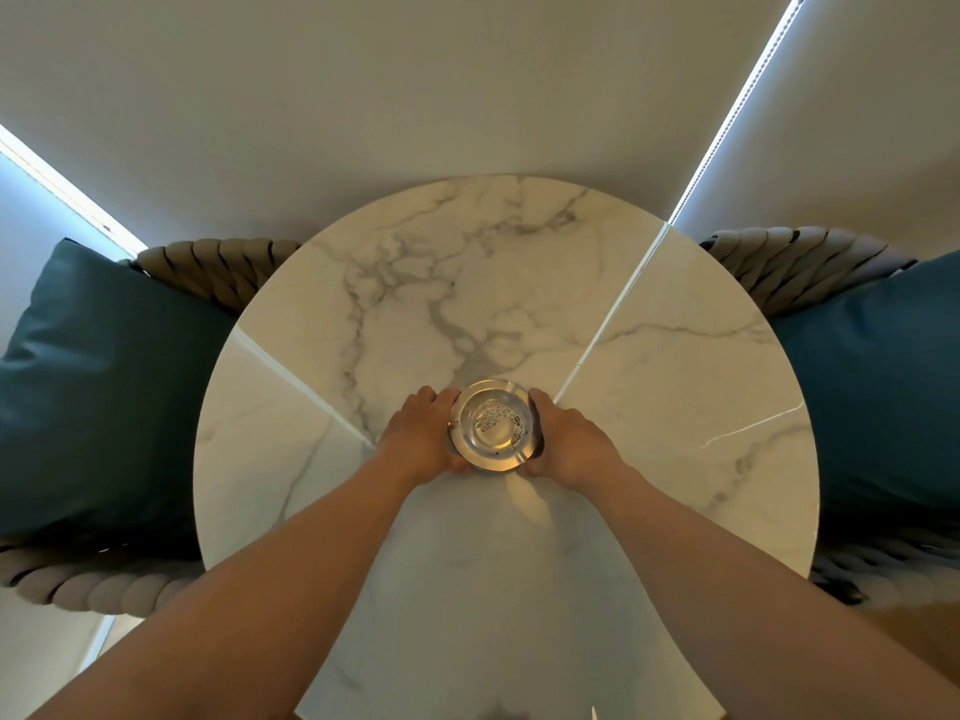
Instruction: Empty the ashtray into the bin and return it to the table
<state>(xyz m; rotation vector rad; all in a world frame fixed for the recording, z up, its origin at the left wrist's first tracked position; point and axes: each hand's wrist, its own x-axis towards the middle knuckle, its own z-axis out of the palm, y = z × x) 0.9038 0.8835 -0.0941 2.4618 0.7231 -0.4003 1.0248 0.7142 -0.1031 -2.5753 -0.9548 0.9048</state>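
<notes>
A round glass ashtray (492,426) with a gold rim sits near the middle of the round white marble table (509,283). Grey ash specks lie in its bowl. My left hand (423,436) cups its left side and my right hand (569,441) cups its right side, fingers wrapped around the rim. I cannot tell whether the ashtray rests on the table or is just off it. No bin is in view.
Two woven grey chairs flank the table, each with a teal cushion: one at the left (104,392), one at the right (878,397). A pale wall or blind (467,96) rises behind the table, with bright window strips at both sides.
</notes>
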